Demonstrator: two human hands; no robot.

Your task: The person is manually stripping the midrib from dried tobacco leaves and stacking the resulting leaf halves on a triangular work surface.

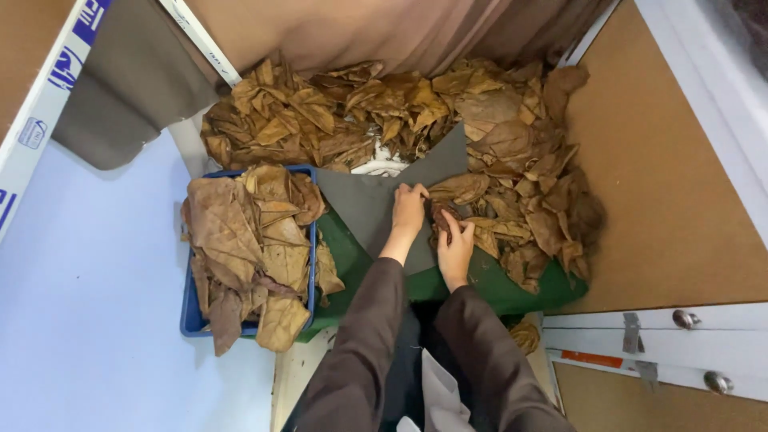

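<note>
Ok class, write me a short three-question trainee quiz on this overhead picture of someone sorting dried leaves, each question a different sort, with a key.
1. True or false: the blue crate holds flattened brown leaves.
2. Multiple choice: the left hand rests on a) the dark grey sheet, b) the crate, c) a cupboard knob.
3. Fill in: the right hand touches a small dark ___ beside the loose pile.

Key: 1 true; 2 a; 3 leaf.
</note>
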